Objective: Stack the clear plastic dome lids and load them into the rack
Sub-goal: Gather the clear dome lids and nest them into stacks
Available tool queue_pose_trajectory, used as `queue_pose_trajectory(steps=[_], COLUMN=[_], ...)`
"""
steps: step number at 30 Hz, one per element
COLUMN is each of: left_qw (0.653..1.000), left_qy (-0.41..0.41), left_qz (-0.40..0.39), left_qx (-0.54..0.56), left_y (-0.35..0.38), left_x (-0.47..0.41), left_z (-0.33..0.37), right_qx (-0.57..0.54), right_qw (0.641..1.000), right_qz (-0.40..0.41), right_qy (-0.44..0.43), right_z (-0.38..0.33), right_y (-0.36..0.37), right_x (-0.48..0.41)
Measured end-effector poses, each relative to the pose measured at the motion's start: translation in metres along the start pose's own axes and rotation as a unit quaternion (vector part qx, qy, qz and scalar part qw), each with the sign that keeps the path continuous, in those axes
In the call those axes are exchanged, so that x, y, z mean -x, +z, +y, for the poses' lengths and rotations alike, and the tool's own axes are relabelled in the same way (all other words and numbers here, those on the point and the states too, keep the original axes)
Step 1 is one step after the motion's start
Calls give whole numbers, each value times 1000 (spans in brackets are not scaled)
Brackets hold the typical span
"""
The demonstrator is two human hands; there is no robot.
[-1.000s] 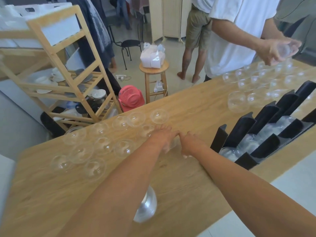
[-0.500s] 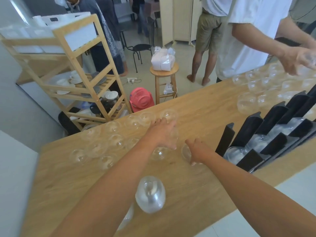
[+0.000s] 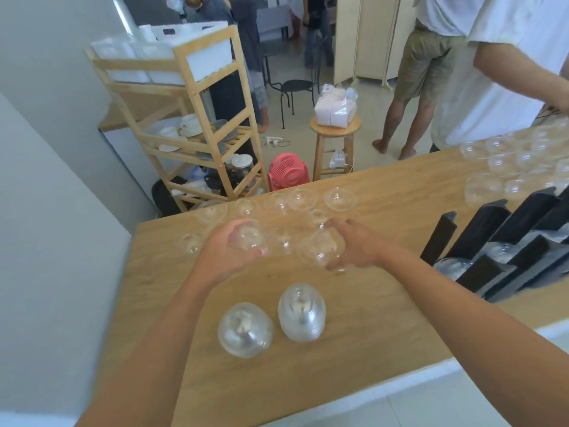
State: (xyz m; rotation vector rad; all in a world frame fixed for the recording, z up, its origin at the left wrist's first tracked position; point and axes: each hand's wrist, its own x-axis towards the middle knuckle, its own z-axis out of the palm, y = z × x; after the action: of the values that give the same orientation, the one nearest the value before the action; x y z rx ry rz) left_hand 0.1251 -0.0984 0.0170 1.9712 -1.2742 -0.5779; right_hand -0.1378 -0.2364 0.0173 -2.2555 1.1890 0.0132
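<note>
Several clear dome lids lie spread on the wooden table near its far left edge. My left hand grips one clear dome lid just above the table. My right hand holds another dome lid beside it; the two hands are a lid's width apart. Two stacks of dome lids stand on the near part of the table. The black rack sits at the right, with lids lying in its slots.
More loose dome lids cover the far right of the table, where another person in a white shirt stands. Behind the table are a wooden shelf, a red fan and a stool.
My left hand has drawn back toward me and to the left, lifting a lid. My right hand has closed on another lid. The view has tilted, showing both stacks.
</note>
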Motion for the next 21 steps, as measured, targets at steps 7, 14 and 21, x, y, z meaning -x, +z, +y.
queue_pose_trajectory(steps=[7,14,21], left_qw=[984,983,984], left_qy=[-74,-108,-91], left_qz=[86,101,101], left_qx=[135,112,115], left_y=[-5,24,39], left_x=[70,120,143], left_z=[-47,-78,-90], right_qx=[108,164,159], right_qw=[985,974,976], right_qz=[-82,-107,-98], right_qy=[-110,-117,-113], right_z=[-57,-62,-54], right_y=[50,80,92], right_x=[26,32,31])
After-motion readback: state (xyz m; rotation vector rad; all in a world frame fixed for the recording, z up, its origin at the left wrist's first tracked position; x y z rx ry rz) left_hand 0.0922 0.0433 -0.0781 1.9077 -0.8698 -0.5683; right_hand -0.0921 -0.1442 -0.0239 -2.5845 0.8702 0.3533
